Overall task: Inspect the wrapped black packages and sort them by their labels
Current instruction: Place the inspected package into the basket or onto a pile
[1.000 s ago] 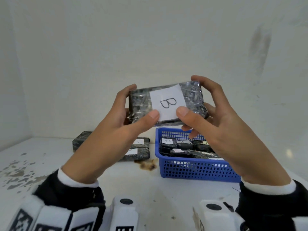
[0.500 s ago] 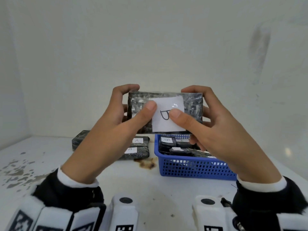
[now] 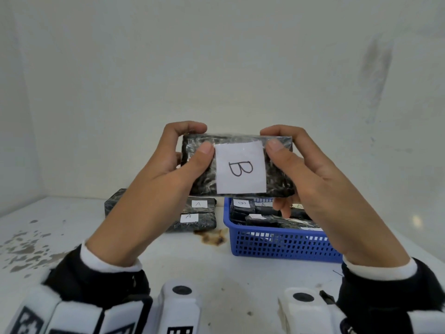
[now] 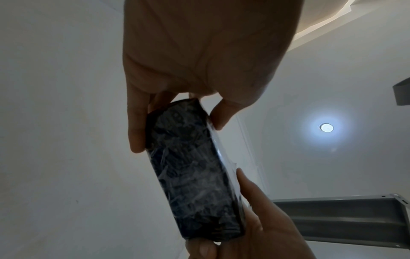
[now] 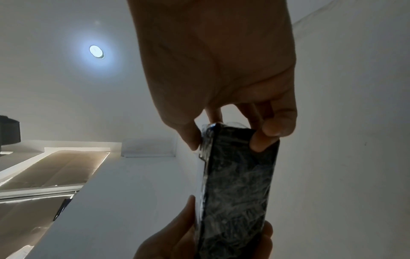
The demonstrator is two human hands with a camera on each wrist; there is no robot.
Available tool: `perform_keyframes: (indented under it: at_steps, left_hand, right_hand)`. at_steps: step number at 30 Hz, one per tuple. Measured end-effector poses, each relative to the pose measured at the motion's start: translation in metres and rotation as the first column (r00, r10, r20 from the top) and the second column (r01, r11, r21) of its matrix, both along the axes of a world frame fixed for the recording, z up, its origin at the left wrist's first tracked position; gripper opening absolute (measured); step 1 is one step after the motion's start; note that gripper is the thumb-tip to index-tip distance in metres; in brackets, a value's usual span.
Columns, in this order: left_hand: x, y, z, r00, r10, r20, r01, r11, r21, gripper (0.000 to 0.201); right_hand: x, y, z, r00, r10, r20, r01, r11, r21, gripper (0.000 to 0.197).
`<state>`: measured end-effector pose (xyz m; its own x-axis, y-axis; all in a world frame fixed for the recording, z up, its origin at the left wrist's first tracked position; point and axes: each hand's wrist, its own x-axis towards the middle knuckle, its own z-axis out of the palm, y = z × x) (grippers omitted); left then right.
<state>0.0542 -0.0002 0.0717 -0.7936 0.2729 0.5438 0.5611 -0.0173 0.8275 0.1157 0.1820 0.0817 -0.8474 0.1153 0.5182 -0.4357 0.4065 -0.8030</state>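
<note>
The left hand [image 3: 154, 179] and right hand [image 3: 320, 182] each pinch one end of the wrapped package [image 3: 199, 174], thumb on its face and fingers curled behind, holding it above the surface [image 3: 154, 259]; both thumbs, which covered part of the label [image 3: 240, 168] half a second ago, have slid outward so the "B" now reads in full, which I judge settles its class. Below, left to right, the "A" stack [image 3: 197, 214] sits near the rear edge beside the blue basket [image 3: 284, 244], leaving open room at the front left.

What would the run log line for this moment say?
phase: inspecting | held: B-labelled package | hands: left hand, right hand grip ends | table: A-labelled packages, blue basket
</note>
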Motion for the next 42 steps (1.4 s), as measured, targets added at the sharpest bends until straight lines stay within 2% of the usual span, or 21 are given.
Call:
perform_keyframes:
  at_steps: [3, 7, 9, 11, 14, 17, 20, 26, 29, 34, 38, 42]
  left_hand:
    - [0.002, -0.003, 0.001, 1.0, 0.009, -0.023, -0.01, 0.999, -0.034, 0.049]
    - [0.004, -0.004, 0.002, 0.999, 0.034, -0.037, -0.035, 0.999, -0.021, 0.055]
    - [0.004, -0.003, 0.002, 0.999, 0.036, -0.039, -0.037, 0.999, -0.024, 0.059]
    - [0.003, -0.002, 0.002, 0.998, 0.05, -0.033, -0.051, 0.998, -0.029, 0.072]
    - [0.004, -0.003, 0.003, 0.999, 0.047, -0.012, -0.047, 0.998, -0.028, 0.084]
    - [0.003, -0.003, 0.003, 1.0, 0.017, -0.021, -0.018, 1.0, -0.019, 0.083]
    - [0.003, -0.004, 0.002, 0.999, 0.018, -0.029, -0.019, 0.999, -0.026, 0.084]
    - [0.004, -0.009, 0.004, 0.999, 0.008, -0.035, -0.007, 1.0, 0.021, 0.062]
    - [0.004, -0.008, 0.003, 1.0, -0.008, -0.028, 0.008, 1.0, -0.004, 0.07]
    - [0.004, -0.005, 0.002, 0.999, 0.025, -0.047, -0.027, 0.999, -0.026, 0.059]
    - [0.004, -0.003, 0.001, 0.997, 0.047, -0.06, -0.05, 0.998, -0.049, 0.063]
    - [0.006, 0.0, 0.0, 0.995, 0.051, -0.086, -0.06, 0.993, -0.105, 0.065]
  right_hand:
    - [0.002, 0.002, 0.0, 0.999, 0.049, -0.006, -0.049, 0.999, 0.008, 0.049]
    - [0.003, 0.005, 0.0, 0.995, 0.104, -0.002, -0.104, 0.993, 0.047, 0.061]
    - [0.003, 0.006, 0.0, 0.995, 0.104, -0.007, -0.103, 0.993, 0.056, 0.062]
    - [0.003, 0.006, -0.001, 0.996, 0.091, -0.015, -0.09, 0.994, 0.06, 0.061]
    - [0.003, 0.008, -0.002, 0.999, 0.05, -0.017, -0.049, 0.996, 0.07, 0.072]
    - [0.004, 0.007, -0.001, 1.0, 0.018, 0.009, -0.019, 0.997, 0.079, 0.08]
    - [0.003, 0.006, 0.0, 0.999, 0.035, 0.004, -0.036, 0.997, 0.068, 0.076]
    - [-0.001, 0.011, -0.002, 0.999, 0.013, -0.031, -0.012, 0.999, 0.049, 0.066]
    - [0.0, 0.011, 0.0, 0.999, -0.017, -0.032, 0.019, 0.997, 0.077, 0.056]
    - [0.0, 0.004, -0.001, 0.998, -0.068, -0.007, 0.069, 0.991, 0.113, 0.067]
    - [-0.003, 0.0, -0.005, 0.994, -0.108, -0.009, 0.109, 0.984, 0.142, 0.068]
    - [-0.002, -0.001, -0.006, 0.988, -0.148, -0.047, 0.153, 0.981, 0.119, 0.053]
